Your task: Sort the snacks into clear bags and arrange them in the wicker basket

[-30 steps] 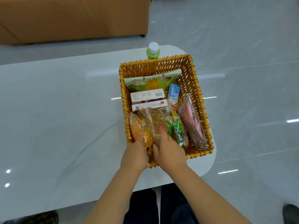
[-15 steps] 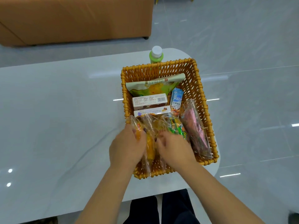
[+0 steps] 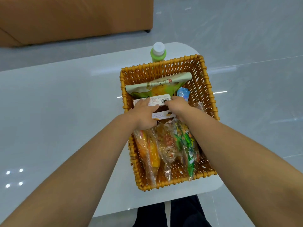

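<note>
Under my fingers, left hand [image 3: 144, 114] and right hand [image 3: 177, 108] clamp the white cardboard snack boxes [image 3: 155, 102]; careless shoving could crush the green foil pouch [image 3: 157, 88] beyond my fingertips.

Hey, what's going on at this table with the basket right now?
A person is arranging snacks in a wicker basket on a white table. The left hand and right hand both reach to the two white boxes in the middle; whether the fingers grip them or only touch is hard to tell. Three clear bags of snacks stand along the near side, a green pouch lies at the far end, and a green bottle stands behind the basket.
</note>
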A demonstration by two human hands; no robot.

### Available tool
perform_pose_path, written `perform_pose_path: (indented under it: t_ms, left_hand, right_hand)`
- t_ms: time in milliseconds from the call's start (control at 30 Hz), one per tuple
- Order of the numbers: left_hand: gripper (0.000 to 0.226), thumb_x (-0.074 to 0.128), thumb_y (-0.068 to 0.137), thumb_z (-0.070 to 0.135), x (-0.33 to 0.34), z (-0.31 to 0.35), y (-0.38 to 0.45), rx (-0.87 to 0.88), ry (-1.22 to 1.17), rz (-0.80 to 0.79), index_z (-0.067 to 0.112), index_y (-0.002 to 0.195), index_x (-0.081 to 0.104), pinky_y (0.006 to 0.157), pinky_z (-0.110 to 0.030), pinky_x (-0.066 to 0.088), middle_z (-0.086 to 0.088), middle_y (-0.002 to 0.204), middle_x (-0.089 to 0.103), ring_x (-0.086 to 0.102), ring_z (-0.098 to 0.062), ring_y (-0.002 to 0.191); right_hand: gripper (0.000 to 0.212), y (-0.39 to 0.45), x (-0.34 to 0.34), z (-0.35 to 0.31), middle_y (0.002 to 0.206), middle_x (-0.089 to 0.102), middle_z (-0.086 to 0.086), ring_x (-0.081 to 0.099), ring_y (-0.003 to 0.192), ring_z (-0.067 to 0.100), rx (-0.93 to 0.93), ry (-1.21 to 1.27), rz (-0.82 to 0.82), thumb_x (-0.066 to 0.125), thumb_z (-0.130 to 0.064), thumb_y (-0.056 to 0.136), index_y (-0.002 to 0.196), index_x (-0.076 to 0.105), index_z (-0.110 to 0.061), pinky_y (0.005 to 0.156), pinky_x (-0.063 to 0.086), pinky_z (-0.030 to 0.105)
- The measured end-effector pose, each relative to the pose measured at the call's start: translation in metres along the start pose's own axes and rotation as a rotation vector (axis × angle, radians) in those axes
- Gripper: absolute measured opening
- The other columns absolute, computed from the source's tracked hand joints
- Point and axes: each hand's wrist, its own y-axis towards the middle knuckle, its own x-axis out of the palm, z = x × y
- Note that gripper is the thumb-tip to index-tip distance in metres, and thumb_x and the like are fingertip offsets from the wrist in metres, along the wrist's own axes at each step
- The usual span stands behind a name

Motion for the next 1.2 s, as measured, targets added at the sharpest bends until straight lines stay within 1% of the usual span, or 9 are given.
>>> perform_pose_path:
  t_ms: [133,233,333,433,533,633,700,933,1200]
  left_hand:
    - [0.067,0.056,0.094,0.036,0.008,-0.002,-0.004,0.017,-0.055,0.117,0.027,0.153,0.027,0.116,-0.046,0.029,-0.003,0.162,0.016,0.016,-0.028,0.148]
    - [0.044,0.053,0.096,0.022,0.005,0.000,-0.014,-0.005,-0.265,0.520,0.023,0.140,0.050,0.094,-0.035,0.047,0.000,0.142,0.050,0.049,-0.021,0.125]
    - [0.045,0.056,0.093,0.009,-0.007,-0.003,-0.018,0.039,-0.201,0.858,0.019,0.137,0.050,0.098,-0.037,0.046,0.000,0.140,0.048,0.043,-0.019,0.128]
    - [0.057,0.059,0.091,0.004,-0.022,-0.010,0.000,0.002,-0.118,0.763,0.018,0.143,0.042,0.102,-0.038,0.044,-0.002,0.145,0.044,0.044,-0.022,0.130]
    - [0.051,0.055,0.092,0.000,-0.034,-0.017,0.021,-0.046,-0.099,0.524,0.022,0.138,0.049,0.089,-0.041,0.052,-0.005,0.134,0.056,0.055,-0.027,0.115]
    - [0.042,0.049,0.092,-0.002,-0.043,-0.019,0.031,-0.039,0.076,0.462,0.021,0.126,0.057,0.072,-0.037,0.047,-0.007,0.115,0.064,0.058,-0.029,0.100]
    - [0.037,0.049,0.092,-0.002,-0.048,-0.016,0.033,-0.055,0.156,0.518,0.019,0.122,0.056,0.069,-0.036,0.046,-0.010,0.110,0.063,0.059,-0.030,0.096]
    - [0.035,0.049,0.092,-0.003,-0.046,-0.028,0.046,-0.040,0.141,0.505,0.018,0.120,0.054,0.072,-0.038,0.050,-0.011,0.109,0.063,0.057,-0.028,0.090]
    - [0.025,0.048,0.099,0.013,-0.038,-0.028,0.032,-0.005,-0.029,0.608,0.019,0.121,0.058,0.082,-0.043,0.054,-0.004,0.113,0.063,0.058,-0.022,0.096]
  right_hand:
    - [0.032,-0.008,0.006,0.013,0.118,0.065,0.008,0.062,0.102,0.029,-0.093,0.063,0.022,0.048,-0.014,0.095,0.125,0.060,-0.018,0.082,0.053,0.041]
    - [0.038,-0.013,-0.009,0.020,0.122,0.064,0.004,0.061,0.107,0.021,-0.126,0.119,0.027,0.050,-0.010,0.094,0.130,0.057,-0.016,0.094,0.051,0.041]
    - [0.036,-0.027,-0.027,0.015,0.113,0.060,-0.004,0.057,0.098,0.008,-0.346,0.043,0.314,0.054,-0.007,0.090,0.125,0.056,-0.014,0.088,0.050,0.025]
    - [0.045,-0.027,-0.043,0.001,0.126,0.047,0.002,0.044,0.116,0.011,-0.596,-0.090,0.507,0.060,-0.003,0.085,0.126,0.053,-0.018,0.095,0.033,0.009]
    - [0.056,0.006,-0.052,-0.008,0.143,0.033,0.009,0.033,0.130,0.020,-0.508,-0.220,0.336,0.066,-0.007,0.085,0.136,0.049,-0.022,0.108,0.029,0.024]
    - [0.029,0.032,-0.058,-0.018,0.121,0.060,0.010,0.055,0.099,0.017,-0.425,-0.260,0.176,0.064,-0.009,0.089,0.117,0.067,-0.015,0.076,0.048,0.020]
    - [0.016,0.037,-0.063,-0.026,0.097,0.067,0.006,0.054,0.080,0.015,-0.422,-0.269,0.239,0.061,-0.010,0.092,0.101,0.073,-0.013,0.057,0.038,0.016]
    - [0.013,0.040,-0.057,-0.021,0.091,0.058,0.003,0.047,0.066,0.009,-0.379,-0.277,0.209,0.057,-0.012,0.094,0.103,0.067,-0.010,0.052,0.035,0.018]
    - [0.046,0.025,-0.067,-0.014,0.137,0.048,0.013,0.054,0.111,0.025,-0.445,-0.389,0.243,0.054,-0.012,0.092,0.138,0.048,-0.013,0.089,0.041,0.026]
